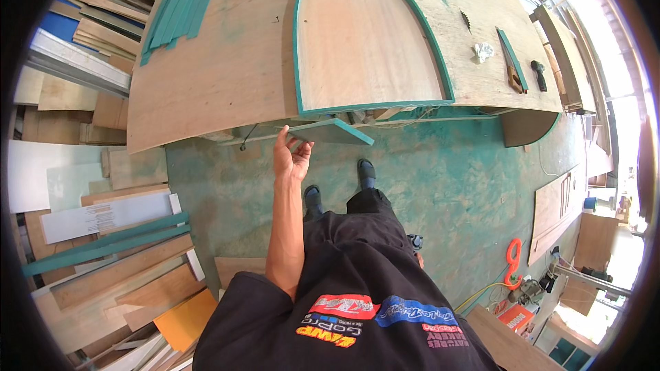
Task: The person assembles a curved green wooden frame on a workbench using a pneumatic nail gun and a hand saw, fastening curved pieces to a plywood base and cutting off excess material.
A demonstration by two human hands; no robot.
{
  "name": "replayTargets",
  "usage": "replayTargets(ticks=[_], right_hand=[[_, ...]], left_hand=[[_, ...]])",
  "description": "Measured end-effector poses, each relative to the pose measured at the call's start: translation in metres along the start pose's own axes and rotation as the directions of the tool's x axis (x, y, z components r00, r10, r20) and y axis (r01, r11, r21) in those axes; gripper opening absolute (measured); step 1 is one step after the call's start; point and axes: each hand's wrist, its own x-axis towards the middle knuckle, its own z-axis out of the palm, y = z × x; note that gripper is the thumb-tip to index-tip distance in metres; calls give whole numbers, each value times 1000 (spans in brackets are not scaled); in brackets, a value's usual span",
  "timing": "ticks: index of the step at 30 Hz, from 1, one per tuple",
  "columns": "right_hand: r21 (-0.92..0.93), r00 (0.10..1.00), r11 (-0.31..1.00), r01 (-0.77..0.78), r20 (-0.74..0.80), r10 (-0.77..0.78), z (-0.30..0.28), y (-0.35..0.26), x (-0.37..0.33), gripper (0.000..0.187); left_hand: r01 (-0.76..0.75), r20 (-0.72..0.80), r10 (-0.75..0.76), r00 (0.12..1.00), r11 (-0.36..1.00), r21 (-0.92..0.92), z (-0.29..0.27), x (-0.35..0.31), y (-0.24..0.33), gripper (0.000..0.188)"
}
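The left hand [291,158] grips a flat teal-painted wooden strip [335,132] under the plywood worktop [227,62]; an orange box [514,316] sits on the floor lower right.

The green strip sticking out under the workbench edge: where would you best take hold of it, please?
Probably at its near free end, where the left hand already touches the green strip. It is long, flat and thin, lying roughly level below the workbench edge, so pinch its flat faces from the floor side.

- Green-edged flat strip [335,130] jutting out from under the workbench's near edge, lying roughly level, slanting right (its far end hidden beneath the bench)
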Motion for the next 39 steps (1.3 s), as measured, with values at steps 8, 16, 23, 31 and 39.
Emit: replayTargets(ticks=[8, 16, 23, 31, 39], right_hand=[[-14, 999, 1000, 21, 31, -21, 6, -13, 12, 52], [-49, 998, 998, 43, 48, -40, -3, -26, 23, 53], [-51, 996, 996, 68, 54, -65, -1, -34, 23, 54], [22, 991, 992, 125, 35, -126, 1, -43, 23, 55], [251, 969, 949, 191, 104, -223, -55, -110, 9, 41]], left_hand=[[-753, 238, 746, 622, 487, 442, 79, -98, 39, 72], [-714, 693, 716, 77, -445, 540, 84, -106, 56, 68], [-657, 773, 629, -80, -617, 434, 84, -102, 58, 66], [-643, 874, 486, 24, -661, 386, 68, -94, 63, 66], [-530, 898, 422, 121, -738, 418, 48, -89, 46, 69]])
